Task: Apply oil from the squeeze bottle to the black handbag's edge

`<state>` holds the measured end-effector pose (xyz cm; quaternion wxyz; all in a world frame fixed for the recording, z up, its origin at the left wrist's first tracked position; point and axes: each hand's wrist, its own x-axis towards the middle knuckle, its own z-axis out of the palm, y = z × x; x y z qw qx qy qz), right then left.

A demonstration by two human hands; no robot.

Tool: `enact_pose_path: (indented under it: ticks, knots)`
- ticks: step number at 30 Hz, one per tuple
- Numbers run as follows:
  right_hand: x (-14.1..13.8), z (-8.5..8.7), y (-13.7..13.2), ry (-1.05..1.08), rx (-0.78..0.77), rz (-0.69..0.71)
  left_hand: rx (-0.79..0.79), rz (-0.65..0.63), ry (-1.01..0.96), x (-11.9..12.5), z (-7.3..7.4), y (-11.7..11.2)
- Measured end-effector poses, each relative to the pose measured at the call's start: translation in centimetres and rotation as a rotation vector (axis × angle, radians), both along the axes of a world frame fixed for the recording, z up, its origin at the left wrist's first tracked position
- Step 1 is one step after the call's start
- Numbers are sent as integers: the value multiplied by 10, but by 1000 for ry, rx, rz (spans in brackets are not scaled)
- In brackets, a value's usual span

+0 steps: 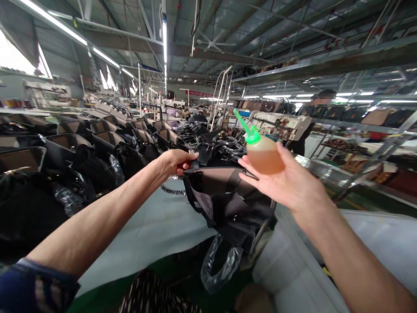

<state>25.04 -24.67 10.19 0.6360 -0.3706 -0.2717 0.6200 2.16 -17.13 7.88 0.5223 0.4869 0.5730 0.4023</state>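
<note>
My left hand is closed, its thumb and fingers pinching a dark strap or edge at the far left corner of a black handbag. The bag gapes open, showing a brown and grey lining, and its plastic-wrapped handle hangs over the table's front edge. In my right hand is a squeeze bottle with a green cap and slanted nozzle, partly filled with amber liquid. The bottle is held above the bag's right side, and my fingers stretch out beneath it.
Rows of black bags cover the left of the pale table. More plastic-wrapped black pieces lie beyond the bag. A sewing machine and a person are at the back right. A white bin stands close on the right.
</note>
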Motion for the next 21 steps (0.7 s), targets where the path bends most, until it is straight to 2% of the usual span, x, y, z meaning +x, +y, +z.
enact_pose_path:
  ticks: [2,4,8,11,12,13,14,15,17,19,21]
  knots:
    - [1,-8,17,-17,-42,6,-40,3,72,4,-15,13]
    - [3,-11,28,-30,-63,1,-19,22,145,7,-23,21]
    - [3,-12,41,-35,-62,-16,175,127,306,12,-19,14]
    - [-3,-13,49,-28,-54,-42,539,271,425,24,-16,-14]
    - [-5,-13,52,-26,-52,-51,811,273,502,31,-16,-25]
    - [-7,-14,55,-23,-51,-59,1024,168,560,39,-17,-35]
    - [-9,-15,59,-19,-51,-67,1154,-6,615,47,-19,-43]
    - [-10,-15,62,-16,-51,-74,1197,-147,695,55,-21,-49]
    - [-10,-16,66,-11,-50,-80,1122,-313,870,69,-26,-52]
    - [-10,-17,69,-6,-45,-81,981,-343,1006,78,-31,-46]
    - [-8,-17,69,-2,-41,-83,870,-393,1060,81,-34,-39]
